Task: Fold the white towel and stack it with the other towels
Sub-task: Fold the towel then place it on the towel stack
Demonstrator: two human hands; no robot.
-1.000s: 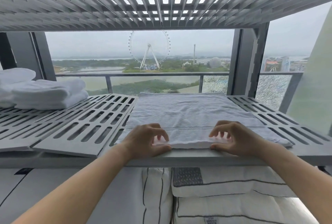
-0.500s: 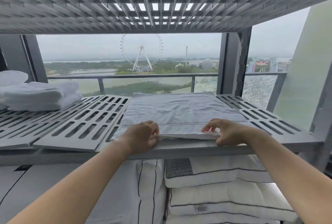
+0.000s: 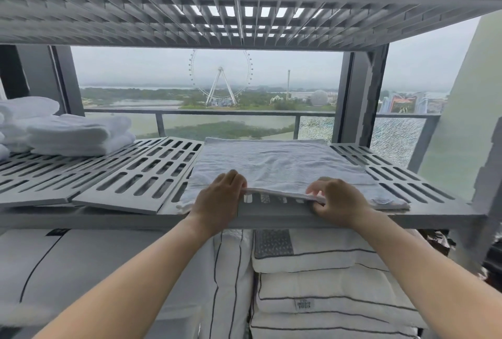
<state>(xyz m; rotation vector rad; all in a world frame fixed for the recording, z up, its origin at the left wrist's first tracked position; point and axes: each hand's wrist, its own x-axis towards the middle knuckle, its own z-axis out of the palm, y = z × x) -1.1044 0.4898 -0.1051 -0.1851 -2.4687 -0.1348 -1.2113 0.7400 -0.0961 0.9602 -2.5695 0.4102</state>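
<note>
Slotted shelf (image 3: 271,217), nubby white towel (image 3: 271,164)

Soft overcast daylight floods in through the window (image 3: 135,72), backlighting the white towel (image 3: 274,164) to dull grey. No glare, faint shadows. Upper shelf (image 3: 114,20) bows, right edge smears.

No text can be read with certainty. A small sewn label (image 3: 304,304) on the front edge of a striped white pillow (image 3: 353,287) under the shelf (image 3: 271,216) carries two short lines of dark print, too blurred to spell out. A grey tab (image 3: 380,201) at the right front corner of the white towel (image 3: 271,164) shows no legible lettering. Far off outside, a red and orange sign (image 3: 404,102), possibly a billboard, is too distant to read.
</note>
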